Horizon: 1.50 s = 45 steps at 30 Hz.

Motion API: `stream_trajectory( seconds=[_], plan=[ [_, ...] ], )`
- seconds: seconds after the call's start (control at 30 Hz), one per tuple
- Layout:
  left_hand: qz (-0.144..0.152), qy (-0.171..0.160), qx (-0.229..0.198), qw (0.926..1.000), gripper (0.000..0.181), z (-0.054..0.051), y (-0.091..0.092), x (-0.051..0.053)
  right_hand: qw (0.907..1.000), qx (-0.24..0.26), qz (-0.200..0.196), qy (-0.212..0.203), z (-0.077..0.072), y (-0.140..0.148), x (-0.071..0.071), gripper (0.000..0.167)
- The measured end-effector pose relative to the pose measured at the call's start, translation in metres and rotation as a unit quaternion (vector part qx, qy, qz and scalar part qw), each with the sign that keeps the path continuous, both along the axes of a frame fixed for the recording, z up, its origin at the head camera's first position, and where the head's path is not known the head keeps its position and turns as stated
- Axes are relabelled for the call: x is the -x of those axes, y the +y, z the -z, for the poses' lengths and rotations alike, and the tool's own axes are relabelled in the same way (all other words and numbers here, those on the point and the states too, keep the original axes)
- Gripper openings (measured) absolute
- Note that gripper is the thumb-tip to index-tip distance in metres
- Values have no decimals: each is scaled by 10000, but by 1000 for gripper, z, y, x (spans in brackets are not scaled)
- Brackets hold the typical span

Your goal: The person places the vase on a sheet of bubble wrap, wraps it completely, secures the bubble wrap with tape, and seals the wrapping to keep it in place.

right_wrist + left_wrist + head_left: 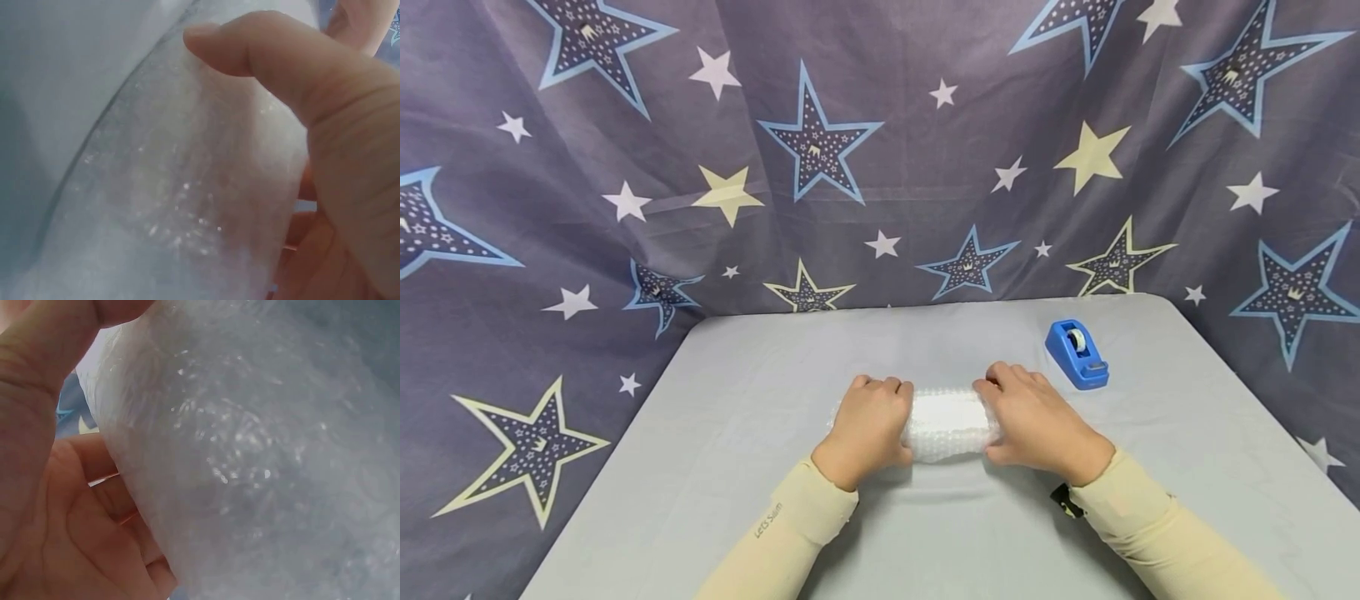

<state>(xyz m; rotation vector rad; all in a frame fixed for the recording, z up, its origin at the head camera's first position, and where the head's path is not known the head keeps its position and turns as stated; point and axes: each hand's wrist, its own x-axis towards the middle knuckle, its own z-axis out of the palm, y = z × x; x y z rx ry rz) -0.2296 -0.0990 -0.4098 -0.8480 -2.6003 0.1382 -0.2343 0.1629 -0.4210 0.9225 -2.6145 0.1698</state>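
Note:
A bundle of clear bubble wrap (pixel 949 423) with something white inside lies crosswise between both hands near the table's middle. My left hand (pixel 871 423) grips its left end, thumb on the near side and fingers over the far side. At the other end my right hand (pixel 1033 423) holds it in the same way. Close up in the left wrist view, the bubble wrap (pixel 250 462) fills most of the picture, with the fingers behind it. The right wrist view has the thumb pressed on the wrap (pixel 181 181). What is wrapped inside cannot be made out.
A blue tape dispenser (pixel 1077 354) with a roll of tape stands beyond the right hand, toward the back right. The table (pixel 737 392) has a pale grey cloth. Behind it hangs a dark curtain (pixel 910 167) with stars.

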Motion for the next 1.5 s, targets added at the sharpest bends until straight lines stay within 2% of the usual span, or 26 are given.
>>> stream_trajectory(
  seconds=[0.23, 0.47, 0.7, 1.03, 1.3, 1.5],
  plan=[
    [81, -100, -277, 9995, 57, 1, 1, 2, 9998, -140, 74, 115, 2, -1, 0, 78],
    [111, -149, -242, 9995, 61, 0, 0, 2, 9991, -278, 121, 283, 3, -3, 1, 81],
    [56, 0, -186, 9998, 61, 0, -1, 2, 9993, -245, 181, 230, 3, -3, 2, 88],
    [-109, 175, -136, 9997, 58, -3, 0, 2, 9994, -203, 222, 147, 1, -4, 1, 85],
    [-140, 266, -125, 9995, 49, -2, 0, 2, 9989, -44, 110, 447, 8, -5, 2, 90],
    [-92, 339, -139, 9993, 47, -1, 1, 2, 9983, 1, 143, 557, 10, -7, 0, 87]
  ],
)
